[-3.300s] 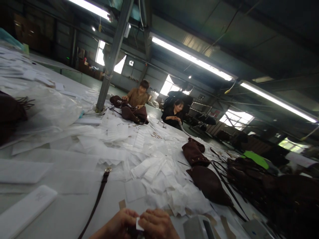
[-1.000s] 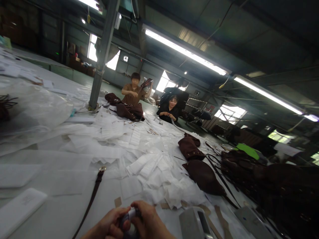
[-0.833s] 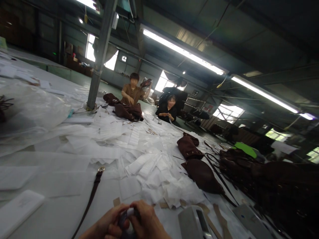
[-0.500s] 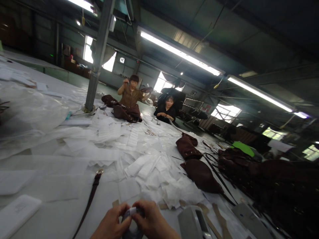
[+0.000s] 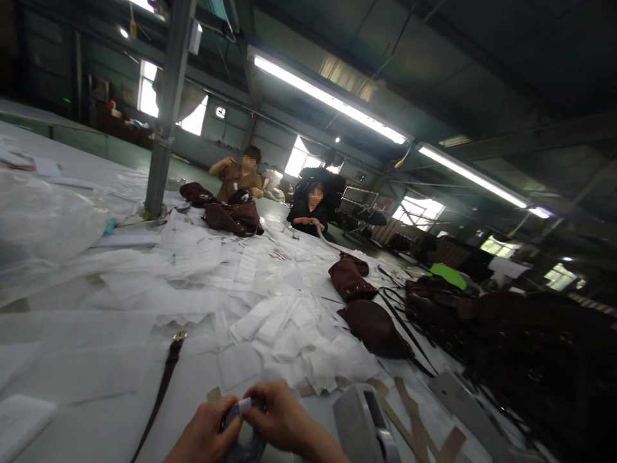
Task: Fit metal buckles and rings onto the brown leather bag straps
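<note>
At the bottom of the head view, both hands hold a dark grey rounded coil (image 5: 245, 444) with a white band at its top. My left hand (image 5: 207, 427) grips its left side, thumb and fingers pinched close to the band. The fingers of my right hand (image 5: 279, 411) close on the coil's upper right, by the same band. What the coil is made of I cannot make out. To the left lies a dark brown strap with a buckle (image 5: 168, 370). A grey device, perhaps a tape dispenser (image 5: 357, 421), stands just right of my right hand.
White paper sheets (image 5: 284, 321) cover much of the table. Brown leather bags (image 5: 373, 328) lie to the right, beside a large dark pile (image 5: 520, 347). A metal post (image 5: 166, 122) rises at the left. Two people (image 5: 241, 177) work across the table.
The view has shifted, so most things sit further left in it. My hands still hold the coil. The person in brown has lowered an arm towards the bags.
</note>
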`<state>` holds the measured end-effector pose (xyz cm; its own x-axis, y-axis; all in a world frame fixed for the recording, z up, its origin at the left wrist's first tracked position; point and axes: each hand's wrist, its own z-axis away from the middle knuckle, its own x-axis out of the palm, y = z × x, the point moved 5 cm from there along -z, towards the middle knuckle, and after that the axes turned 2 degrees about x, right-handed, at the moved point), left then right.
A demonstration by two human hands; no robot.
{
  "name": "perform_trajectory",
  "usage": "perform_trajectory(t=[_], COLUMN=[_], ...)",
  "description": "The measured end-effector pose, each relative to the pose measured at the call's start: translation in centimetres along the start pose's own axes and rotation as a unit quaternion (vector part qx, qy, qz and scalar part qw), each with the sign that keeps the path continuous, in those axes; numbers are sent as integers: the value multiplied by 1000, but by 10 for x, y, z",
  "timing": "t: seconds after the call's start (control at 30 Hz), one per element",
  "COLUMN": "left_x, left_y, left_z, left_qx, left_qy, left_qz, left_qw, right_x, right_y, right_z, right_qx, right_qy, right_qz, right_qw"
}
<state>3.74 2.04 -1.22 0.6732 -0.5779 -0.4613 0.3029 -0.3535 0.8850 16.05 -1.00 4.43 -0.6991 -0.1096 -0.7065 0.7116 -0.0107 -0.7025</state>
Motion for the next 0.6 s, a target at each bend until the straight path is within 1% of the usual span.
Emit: perform_trajectory(t=[0.1, 0.23, 0.3, 0.33, 0.37, 0.43, 0.47, 0.53, 0.6], left_x=[5, 8, 8, 8, 7, 4, 3, -1, -4], left_y=[-1, -9, -14, -17, -19, -24, -26, -28, -28], left_z=[-1, -2, -2, -3, -3, -4, -4, -4, -3], left_qx=[9, 1, -1, -2, -3, -10, -17, -32, -37], left_qy=[-27, -8, 2, 5, 8, 7, 7, 17, 29], left_qz=[31, -3, -17, -20, -22, -22, -24, -36, -49], left_qw=[999, 1000, 1000, 1000, 1000, 1000, 1000, 999, 998], right_x=[0, 5, -1, -10, -23, -58, -78, -116, -146], right_y=[1, 1, -2, -4, -5, -4, 0, 12, 34], right_z=[4, 4, 7, 10, 15, 35, 49, 84, 126], right_qx=[6, 17, 11, 8, 10, 33, 52, 94, 144], right_qy=[-15, -33, -18, 7, 44, 136, 183, 255, 297], right_qz=[-16, -17, -7, 2, 10, 12, 8, -3, -6], right_qw=[1000, 999, 1000, 1000, 999, 990, 982, 962, 944])
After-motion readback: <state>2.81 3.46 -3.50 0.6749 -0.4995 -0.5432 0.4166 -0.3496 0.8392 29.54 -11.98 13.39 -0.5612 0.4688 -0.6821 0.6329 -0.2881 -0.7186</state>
